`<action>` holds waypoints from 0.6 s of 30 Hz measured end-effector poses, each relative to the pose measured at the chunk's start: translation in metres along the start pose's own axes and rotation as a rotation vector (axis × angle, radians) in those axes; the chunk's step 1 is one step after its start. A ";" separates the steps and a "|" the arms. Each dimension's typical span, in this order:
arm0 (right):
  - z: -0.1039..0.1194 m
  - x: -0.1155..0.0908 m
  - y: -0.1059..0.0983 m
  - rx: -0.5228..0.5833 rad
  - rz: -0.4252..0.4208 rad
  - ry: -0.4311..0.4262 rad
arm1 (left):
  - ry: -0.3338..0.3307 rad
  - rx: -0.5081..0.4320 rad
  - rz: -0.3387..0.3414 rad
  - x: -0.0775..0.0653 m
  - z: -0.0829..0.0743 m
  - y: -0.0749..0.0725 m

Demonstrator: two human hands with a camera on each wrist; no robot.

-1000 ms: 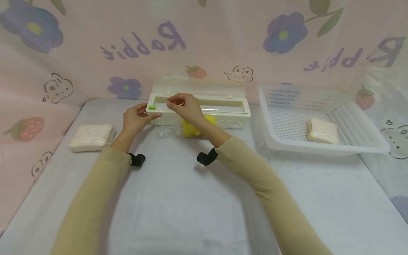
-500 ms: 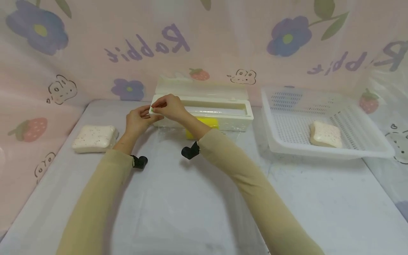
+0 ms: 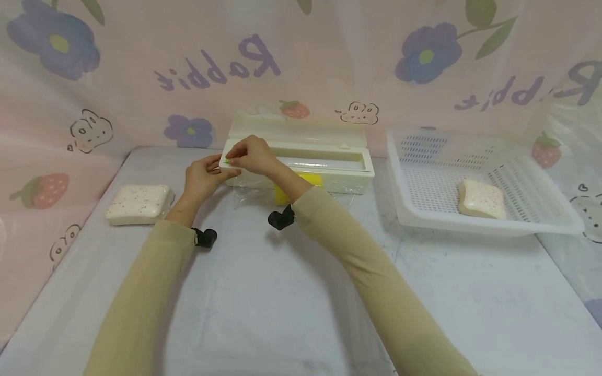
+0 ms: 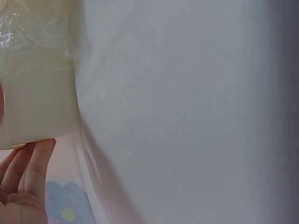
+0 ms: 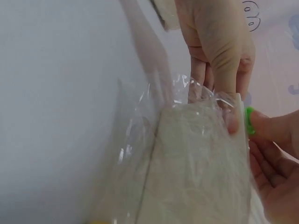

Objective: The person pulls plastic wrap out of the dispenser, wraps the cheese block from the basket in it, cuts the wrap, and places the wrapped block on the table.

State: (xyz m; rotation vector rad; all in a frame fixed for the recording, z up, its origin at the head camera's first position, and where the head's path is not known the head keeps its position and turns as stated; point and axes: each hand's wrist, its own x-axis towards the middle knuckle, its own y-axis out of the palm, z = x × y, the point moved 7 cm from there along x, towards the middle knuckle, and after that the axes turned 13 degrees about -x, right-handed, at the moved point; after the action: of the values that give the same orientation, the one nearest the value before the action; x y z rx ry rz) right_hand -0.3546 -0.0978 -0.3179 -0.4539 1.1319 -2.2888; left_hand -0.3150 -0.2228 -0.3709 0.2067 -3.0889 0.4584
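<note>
A cream cling film dispenser (image 3: 345, 177) stands at the back of the table, its long lid (image 3: 301, 133) tipped up behind. My left hand (image 3: 202, 180) holds its left end, thumb over the front and fingers along the end face. At that same end my right hand (image 3: 254, 156) has its thumb at the small green slide cutter (image 5: 250, 120), mostly covered by the fingers in the head view. Clear cling film (image 5: 187, 140) hangs over the dispenser's front and spreads onto the table. Under my right forearm, a yellow object (image 3: 282, 196) shows against the dispenser's front, partly hidden.
On the left of the table sits a speckled white, pillow-shaped block (image 3: 139, 203). A white perforated basket (image 3: 400, 206) stands at the right with a similar block (image 3: 482, 198) inside. A printed curtain (image 3: 320, 62) hangs right behind the dispenser.
My right hand has moved left along the dispenser to its left end and the green slide cutter, then stayed there. My left hand keeps its hold. The head view has shifted slightly.
</note>
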 end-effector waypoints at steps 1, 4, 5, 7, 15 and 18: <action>0.001 0.000 -0.001 -0.008 0.003 0.001 | -0.003 -0.003 0.002 -0.001 0.000 -0.001; 0.001 -0.001 -0.001 -0.029 0.009 0.010 | -0.023 0.002 0.012 -0.002 -0.001 -0.001; 0.000 -0.001 -0.002 -0.034 0.008 0.013 | -0.028 0.002 0.014 -0.002 -0.001 0.000; -0.001 -0.002 -0.003 -0.049 0.004 0.013 | -0.029 0.008 0.013 -0.003 -0.001 0.000; -0.005 -0.003 -0.006 -0.046 -0.007 -0.011 | -0.006 0.001 0.010 -0.002 -0.003 -0.001; -0.007 -0.004 -0.007 -0.036 -0.011 -0.018 | -0.005 0.005 0.007 -0.002 -0.002 -0.002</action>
State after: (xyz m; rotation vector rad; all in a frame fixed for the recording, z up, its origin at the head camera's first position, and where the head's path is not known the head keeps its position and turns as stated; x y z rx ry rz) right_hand -0.3573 -0.0876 -0.3172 -0.4947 1.1665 -2.2723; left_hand -0.3130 -0.2235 -0.3681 0.1973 -3.0942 0.4668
